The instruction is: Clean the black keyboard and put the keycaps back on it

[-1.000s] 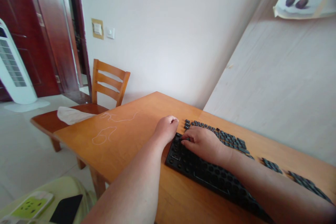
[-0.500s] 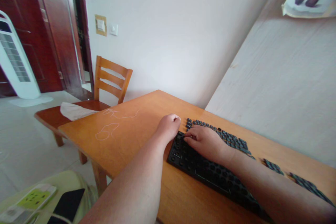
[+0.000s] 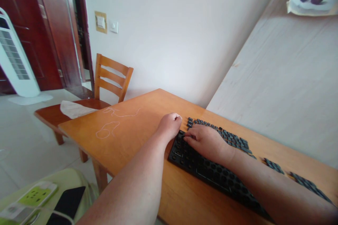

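A black keyboard base (image 3: 195, 167) lies at a slant on the wooden table, with many of its key positions bare of caps. My left hand (image 3: 170, 125) is curled into a fist at the base's far left corner; its fingertips are hidden. Over the upper left part of the base, my right hand (image 3: 207, 140) has its thumb and fingers drawn together. What they hold, if anything, is too small or hidden to make out. Loose black keycaps (image 3: 235, 137) lie in rows behind the base, partly covered by my right hand.
More keycaps (image 3: 274, 165) lie along the table (image 3: 137, 130) to the right. Thin white lines mark its left side. A chair (image 3: 111, 77) with a white cloth stands beyond. On a pale stool at lower left are a power strip (image 3: 35, 195) and a dark phone-like slab (image 3: 67, 204).
The view has tilted down very slightly. Both hands stay at nearly the same places on the keyboard base, with only a tiny shift of the right hand.
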Demonstrator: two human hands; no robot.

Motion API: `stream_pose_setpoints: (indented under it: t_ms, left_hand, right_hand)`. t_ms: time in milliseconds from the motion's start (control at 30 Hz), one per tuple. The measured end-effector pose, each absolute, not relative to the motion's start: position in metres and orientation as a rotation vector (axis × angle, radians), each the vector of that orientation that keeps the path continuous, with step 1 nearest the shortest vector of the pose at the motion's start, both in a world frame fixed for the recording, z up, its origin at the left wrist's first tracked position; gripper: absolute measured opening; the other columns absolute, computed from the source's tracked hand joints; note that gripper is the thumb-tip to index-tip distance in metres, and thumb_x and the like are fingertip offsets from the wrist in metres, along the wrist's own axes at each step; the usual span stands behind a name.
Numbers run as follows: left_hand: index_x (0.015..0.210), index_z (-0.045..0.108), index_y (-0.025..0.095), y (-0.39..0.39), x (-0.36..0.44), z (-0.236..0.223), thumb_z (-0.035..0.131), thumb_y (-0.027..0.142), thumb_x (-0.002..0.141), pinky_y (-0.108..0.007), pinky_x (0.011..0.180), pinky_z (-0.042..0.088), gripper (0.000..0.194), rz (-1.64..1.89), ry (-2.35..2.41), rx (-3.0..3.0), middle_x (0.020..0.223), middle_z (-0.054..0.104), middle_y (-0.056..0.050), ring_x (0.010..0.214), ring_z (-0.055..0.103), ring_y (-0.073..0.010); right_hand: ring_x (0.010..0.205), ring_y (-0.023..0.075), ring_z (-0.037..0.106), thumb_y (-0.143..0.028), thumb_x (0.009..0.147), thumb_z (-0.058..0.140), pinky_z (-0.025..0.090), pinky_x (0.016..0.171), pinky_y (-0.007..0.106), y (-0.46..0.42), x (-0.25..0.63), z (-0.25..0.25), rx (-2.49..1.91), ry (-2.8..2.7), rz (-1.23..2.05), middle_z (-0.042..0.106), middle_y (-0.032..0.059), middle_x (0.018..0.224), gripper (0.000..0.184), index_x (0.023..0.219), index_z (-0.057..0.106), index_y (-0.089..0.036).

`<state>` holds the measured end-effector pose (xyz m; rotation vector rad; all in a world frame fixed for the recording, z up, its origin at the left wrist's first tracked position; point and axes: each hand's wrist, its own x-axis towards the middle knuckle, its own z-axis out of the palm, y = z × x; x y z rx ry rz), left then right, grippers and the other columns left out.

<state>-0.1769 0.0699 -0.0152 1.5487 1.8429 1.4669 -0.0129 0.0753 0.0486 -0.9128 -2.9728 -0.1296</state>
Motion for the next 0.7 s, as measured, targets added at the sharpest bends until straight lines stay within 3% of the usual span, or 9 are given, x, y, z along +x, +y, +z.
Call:
stream_pose_setpoints:
  t_ms: [700]
  left_hand:
    - [0.071, 0.068, 0.017, 0.073, -0.178, -0.019, 0.047, 0.033, 0.082, -0.024, 0.060, 0.038, 0.028, 1.479, 1.815, 1.552, 0.066, 0.067, -0.003, 0.066, 0.057, -0.0147]
  right_hand:
    - [0.088, 0.0193, 0.062, -0.029, 0.092, 0.044, 0.042, 0.080, 0.027, 0.053, -0.023, 0.050, -1.025, -2.996, -0.326, 0.068, 0.0077, 0.086, 0.029, 0.079, 0.068, -0.018]
